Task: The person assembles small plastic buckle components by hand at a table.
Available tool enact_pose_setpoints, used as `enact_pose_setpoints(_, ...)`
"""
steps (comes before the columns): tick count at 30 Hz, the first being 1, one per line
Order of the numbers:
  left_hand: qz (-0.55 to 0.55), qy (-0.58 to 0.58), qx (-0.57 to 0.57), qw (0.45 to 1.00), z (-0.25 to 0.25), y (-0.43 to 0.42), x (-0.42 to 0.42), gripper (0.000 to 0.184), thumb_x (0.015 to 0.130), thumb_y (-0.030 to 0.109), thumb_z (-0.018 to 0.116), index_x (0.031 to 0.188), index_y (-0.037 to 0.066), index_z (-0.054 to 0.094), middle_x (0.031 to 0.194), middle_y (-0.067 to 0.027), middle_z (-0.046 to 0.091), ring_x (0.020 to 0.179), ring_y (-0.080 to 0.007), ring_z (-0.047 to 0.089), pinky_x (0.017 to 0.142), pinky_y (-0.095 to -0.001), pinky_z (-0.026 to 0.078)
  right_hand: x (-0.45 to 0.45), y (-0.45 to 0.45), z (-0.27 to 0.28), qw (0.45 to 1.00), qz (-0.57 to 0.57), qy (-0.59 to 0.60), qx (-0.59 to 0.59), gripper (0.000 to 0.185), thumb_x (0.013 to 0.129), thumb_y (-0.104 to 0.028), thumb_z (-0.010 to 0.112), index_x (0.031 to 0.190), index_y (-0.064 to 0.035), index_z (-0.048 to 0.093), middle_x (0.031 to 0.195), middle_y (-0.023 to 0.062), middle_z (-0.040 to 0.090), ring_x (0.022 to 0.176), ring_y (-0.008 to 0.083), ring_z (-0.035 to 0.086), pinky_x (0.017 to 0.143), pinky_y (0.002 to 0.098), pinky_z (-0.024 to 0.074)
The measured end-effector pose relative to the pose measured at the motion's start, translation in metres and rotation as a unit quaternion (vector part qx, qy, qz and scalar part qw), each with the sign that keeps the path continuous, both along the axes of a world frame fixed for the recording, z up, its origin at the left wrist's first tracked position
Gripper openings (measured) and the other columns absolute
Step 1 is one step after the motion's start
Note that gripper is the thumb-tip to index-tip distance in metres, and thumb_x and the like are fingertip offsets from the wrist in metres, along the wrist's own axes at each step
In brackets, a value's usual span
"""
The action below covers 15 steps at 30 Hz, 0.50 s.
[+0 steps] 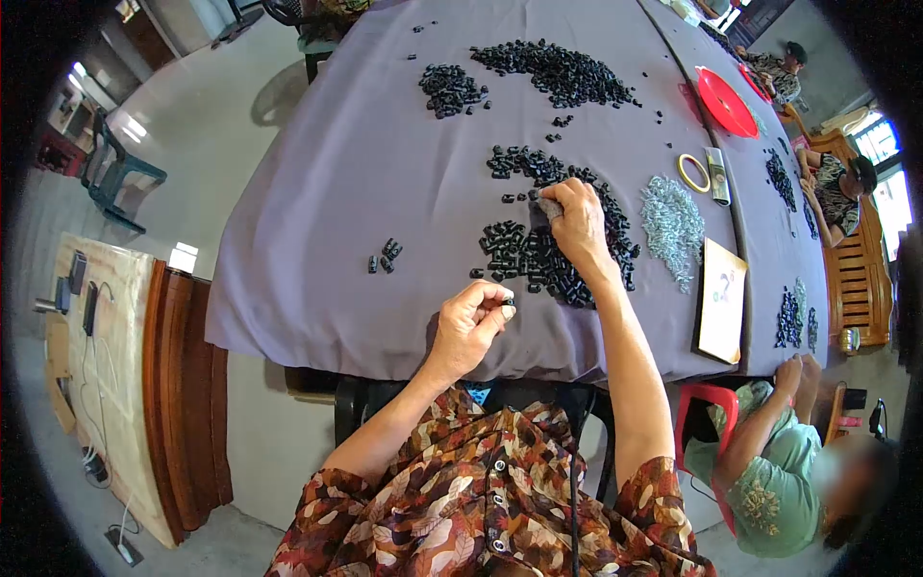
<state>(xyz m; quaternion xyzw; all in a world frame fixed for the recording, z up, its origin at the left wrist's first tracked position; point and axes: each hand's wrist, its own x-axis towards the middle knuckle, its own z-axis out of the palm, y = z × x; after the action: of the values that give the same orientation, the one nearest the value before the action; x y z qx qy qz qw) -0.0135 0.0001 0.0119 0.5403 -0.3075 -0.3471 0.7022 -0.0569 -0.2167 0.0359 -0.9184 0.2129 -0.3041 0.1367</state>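
My left hand (469,332) is closed in a pinch near the table's front edge. Between thumb and forefinger it grips a small black piece (509,301). Over the near pile of small black pieces (558,274), my right hand (580,221) reaches down with its fingers drawn together. Something grey shows at those fingertips; whether they hold a piece is hidden. A few black pieces (388,252) lie apart to the left. To the right of the pile is a heap of small clear, shiny pieces (671,229).
More black pieces (562,75) are heaped farther back on the grey tablecloth (317,212). A yellow ring (693,173), a marked board (721,300) and a red tray (727,102) lie at the right. A person in green (784,490) sits at the right; others sit beyond.
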Motion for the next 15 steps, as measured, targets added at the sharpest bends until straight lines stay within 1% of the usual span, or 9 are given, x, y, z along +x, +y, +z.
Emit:
enact_pose_setpoints(3,-0.004,-0.009,0.013,1.000,0.002,0.002,0.001,0.010,0.081,-0.001,0.060,0.091,0.002,0.058,0.081,0.0008,0.057,0.065,-0.0041,0.052,0.058,-0.0191,0.046,0.008,0.001,-0.003,0.999,0.010,0.018,-0.029,0.020,0.067,0.000,0.058,0.085,-0.0074,0.066,0.083,0.0082,0.057,0.083,0.0283,0.051,0.074,0.0379,0.0412)
enact_pose_setpoints(5,0.007,-0.015,0.006,1.000,0.001,0.000,-0.001,0.011,0.080,-0.004,0.060,0.089,0.000,0.057,0.078,-0.0003,0.056,0.062,-0.0042,0.052,0.054,-0.0188,0.045,0.014,0.001,-0.005,0.998,0.009,0.037,-0.040,0.021,0.068,-0.001,0.058,0.086,-0.0093,0.067,0.085,0.0074,0.056,0.086,0.0276,0.049,0.076,0.0379,0.0396)
enact_pose_setpoints(8,0.019,-0.013,0.012,1.000,0.006,0.000,-0.001,0.012,0.079,-0.005,0.060,0.090,-0.001,0.058,0.077,-0.0009,0.056,0.059,-0.0040,0.051,0.051,-0.0184,0.043,0.023,0.003,-0.008,0.997,0.001,0.050,-0.065,0.021,0.069,-0.004,0.057,0.086,-0.0104,0.068,0.085,0.0070,0.055,0.086,0.0268,0.049,0.076,0.0381,0.0388)
enact_pose_setpoints(10,0.016,-0.027,0.014,0.999,0.004,0.000,0.000,0.012,0.079,-0.005,0.060,0.090,-0.001,0.058,0.077,-0.0010,0.056,0.059,-0.0035,0.050,0.051,-0.0185,0.042,0.025,0.003,-0.007,0.995,0.004,0.069,-0.067,0.018,0.071,-0.006,0.057,0.083,-0.0112,0.069,0.087,0.0059,0.056,0.086,0.0261,0.049,0.076,0.0377,0.0385)
enact_pose_setpoints(11,0.003,-0.022,0.016,1.000,0.004,0.001,0.001,0.012,0.079,-0.003,0.060,0.091,0.000,0.057,0.079,-0.0009,0.056,0.063,-0.0044,0.052,0.056,-0.0190,0.045,0.025,0.001,-0.008,0.995,0.002,0.071,-0.067,0.018,0.071,-0.005,0.057,0.082,-0.0112,0.069,0.087,0.0055,0.056,0.086,0.0259,0.049,0.076,0.0377,0.0386)
enact_pose_setpoints(14,-0.009,-0.015,0.028,0.999,0.005,0.002,0.002,0.012,0.079,-0.004,0.060,0.091,-0.001,0.057,0.079,-0.0011,0.056,0.062,-0.0048,0.052,0.056,-0.0190,0.045,0.025,0.003,-0.007,0.995,-0.002,0.070,-0.066,0.020,0.070,-0.003,0.057,0.082,-0.0113,0.070,0.087,0.0046,0.055,0.085,0.0254,0.049,0.076,0.0370,0.0390)
enact_pose_setpoints(15,-0.002,-0.040,0.028,0.999,0.003,0.001,0.002,0.012,0.079,-0.004,0.060,0.091,-0.002,0.057,0.079,-0.0012,0.056,0.062,-0.0051,0.052,0.055,-0.0189,0.045,0.025,0.003,-0.007,0.995,0.001,0.067,-0.068,0.021,0.069,-0.003,0.057,0.083,-0.0112,0.070,0.087,0.0047,0.055,0.085,0.0254,0.049,0.076,0.0369,0.0390)
